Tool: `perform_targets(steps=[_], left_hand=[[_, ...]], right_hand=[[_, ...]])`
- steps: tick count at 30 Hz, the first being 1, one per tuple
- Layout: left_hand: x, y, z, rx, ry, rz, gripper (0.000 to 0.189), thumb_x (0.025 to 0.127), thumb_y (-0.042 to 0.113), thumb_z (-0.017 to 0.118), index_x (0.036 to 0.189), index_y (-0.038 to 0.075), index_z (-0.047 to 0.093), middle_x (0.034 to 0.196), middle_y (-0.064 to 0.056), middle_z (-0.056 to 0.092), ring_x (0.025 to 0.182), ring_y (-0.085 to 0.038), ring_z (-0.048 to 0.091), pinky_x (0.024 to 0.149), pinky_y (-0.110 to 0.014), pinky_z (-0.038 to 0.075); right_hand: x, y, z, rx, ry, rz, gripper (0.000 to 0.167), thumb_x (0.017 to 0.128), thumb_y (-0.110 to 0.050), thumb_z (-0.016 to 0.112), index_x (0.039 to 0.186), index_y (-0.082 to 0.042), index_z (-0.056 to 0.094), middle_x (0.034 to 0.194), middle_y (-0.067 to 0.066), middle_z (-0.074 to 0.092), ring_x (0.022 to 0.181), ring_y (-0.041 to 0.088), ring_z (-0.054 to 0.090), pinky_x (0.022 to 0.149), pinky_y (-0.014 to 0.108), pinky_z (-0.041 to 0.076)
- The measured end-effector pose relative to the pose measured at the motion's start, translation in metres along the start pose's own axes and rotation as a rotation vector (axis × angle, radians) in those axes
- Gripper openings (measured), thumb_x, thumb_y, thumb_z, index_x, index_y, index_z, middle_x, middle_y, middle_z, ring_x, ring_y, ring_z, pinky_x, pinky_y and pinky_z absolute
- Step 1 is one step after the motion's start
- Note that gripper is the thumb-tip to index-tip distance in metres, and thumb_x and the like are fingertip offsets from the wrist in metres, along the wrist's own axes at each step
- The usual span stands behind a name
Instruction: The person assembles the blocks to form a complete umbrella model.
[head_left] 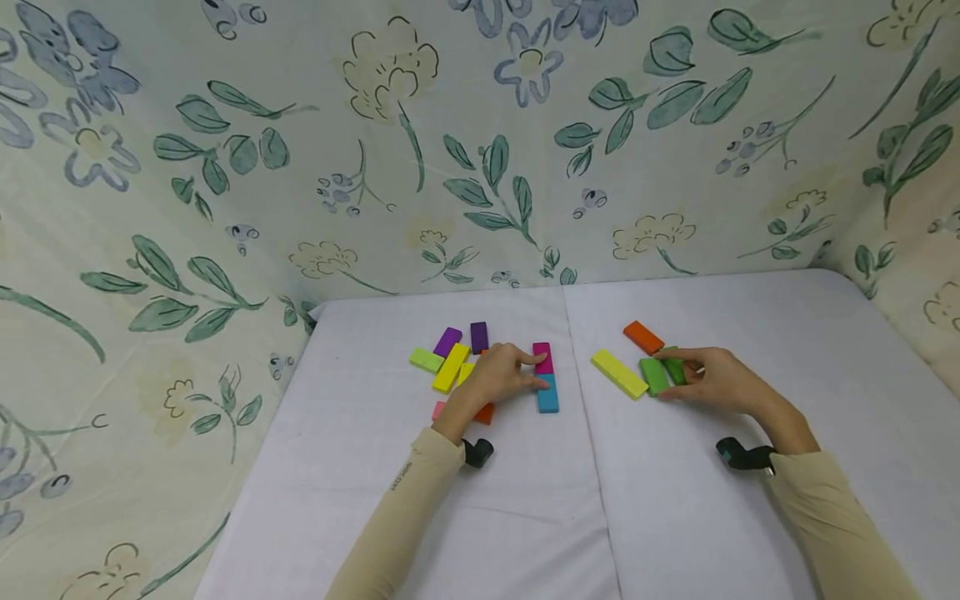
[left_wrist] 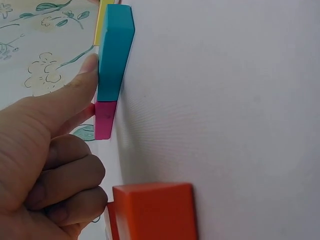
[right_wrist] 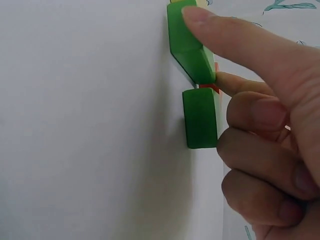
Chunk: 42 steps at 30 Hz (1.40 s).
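Observation:
In the head view my left hand (head_left: pixel 497 375) is over two blocks set end to end, a magenta block (head_left: pixel 542 364) and a blue block (head_left: pixel 548 400). Its thumb touches the blue block (left_wrist: pixel 114 55), its index finger the magenta block (left_wrist: pixel 104 122); the other fingers are curled in. My right hand (head_left: pixel 716 381) pinches a green block (head_left: pixel 654 377) between thumb and index finger. This green block (right_wrist: pixel 185 37) is angled against a second green block (right_wrist: pixel 201 120), which lies beside the curled fingers. A yellow block (head_left: pixel 619 374) and an orange block (head_left: pixel 643 337) lie just left of that hand.
Purple blocks (head_left: pixel 447 342), a light green block (head_left: pixel 427 359), yellow blocks (head_left: pixel 452 368), a pink block (head_left: pixel 438 410) and an orange-red block (head_left: pixel 485 414) cluster around and behind the left hand. White cloth (head_left: pixel 525 533) covers the table; a floral curtain hangs behind it.

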<state>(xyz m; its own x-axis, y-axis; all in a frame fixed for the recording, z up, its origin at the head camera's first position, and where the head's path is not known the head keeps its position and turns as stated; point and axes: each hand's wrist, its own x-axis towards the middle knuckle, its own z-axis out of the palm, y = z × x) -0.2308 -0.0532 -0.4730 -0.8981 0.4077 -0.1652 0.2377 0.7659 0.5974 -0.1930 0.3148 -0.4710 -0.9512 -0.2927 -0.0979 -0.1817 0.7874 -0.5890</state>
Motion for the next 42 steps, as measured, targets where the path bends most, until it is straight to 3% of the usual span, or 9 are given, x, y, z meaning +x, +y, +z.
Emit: perform_targets(steps=[13,22,35,42], left_hand=[[-0.001,0.004,-0.001,0.043,0.015,-0.009,0.058,0.084,0.048,0.083,0.135,0.025,0.068,0.075,-0.001,0.053,0.076,-0.013,0.048,0.063,-0.02,0.034],[-0.001,0.003,0.0,0.039,0.014,-0.003,0.057,0.085,0.048,0.082,0.135,0.025,0.068,0.076,0.0,0.059,0.08,-0.012,0.051,0.066,-0.02,0.036],[-0.002,0.0,0.0,0.02,0.019,0.022,0.056,0.085,0.047,0.082,0.134,0.022,0.069,0.07,-0.002,0.056,0.072,-0.013,0.046,0.061,-0.02,0.032],[-0.001,-0.001,0.0,0.011,0.014,0.027,0.057,0.085,0.047,0.083,0.134,0.022,0.069,0.07,-0.002,0.056,0.068,-0.012,0.045,0.059,-0.02,0.031]], right_hand=[[-0.001,0.001,0.0,0.01,-0.005,-0.015,0.069,0.081,-0.026,0.09,0.142,-0.006,0.062,0.073,-0.002,0.042,0.069,0.011,0.044,0.055,0.024,0.033],[-0.002,0.002,0.001,0.038,-0.022,-0.012,0.071,0.081,-0.029,0.089,0.142,-0.006,0.061,0.074,-0.002,0.04,0.067,0.009,0.043,0.055,0.024,0.032],[-0.006,-0.003,-0.001,0.041,0.085,-0.037,0.064,0.08,-0.022,0.09,0.135,-0.001,0.063,0.075,0.0,0.045,0.072,0.011,0.048,0.06,0.024,0.037],[-0.01,-0.026,0.009,0.179,0.071,-0.077,0.068,0.081,-0.024,0.09,0.138,0.001,0.06,0.072,-0.002,0.041,0.063,0.005,0.04,0.055,0.026,0.033]])
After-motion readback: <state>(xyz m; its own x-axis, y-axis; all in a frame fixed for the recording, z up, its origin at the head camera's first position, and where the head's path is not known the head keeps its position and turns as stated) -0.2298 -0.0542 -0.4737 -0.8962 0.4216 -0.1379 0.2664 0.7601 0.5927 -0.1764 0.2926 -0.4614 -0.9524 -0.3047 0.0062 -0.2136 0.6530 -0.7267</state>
